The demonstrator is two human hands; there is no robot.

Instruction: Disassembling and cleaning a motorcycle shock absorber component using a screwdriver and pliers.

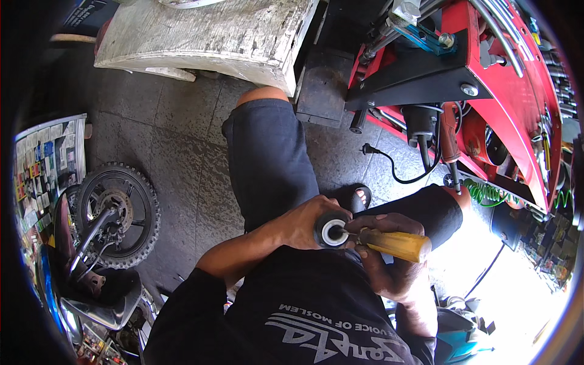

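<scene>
My left hand (pixel 304 222) is closed around a black cylindrical part (pixel 326 218), held in front of my torso. Its round end faces up and shows a pale ring (pixel 334 232) with a dark hole in the middle. In my right hand (pixel 395 267) is a screwdriver (pixel 395 243) with a yellow handle. The fingers wrap the handle near the shaft. The thin shaft points left, and its tip is at the pale ring; how deep it reaches I cannot tell.
A worn wooden bench (pixel 201 39) stands ahead. At the right is a red tool rack (pixel 514 106) with a hanging power tool (pixel 449 131) and a black plug cable (pixel 389 159). A motorcycle wheel (pixel 115 213) is at the left, on grey floor tiles (pixel 179 158).
</scene>
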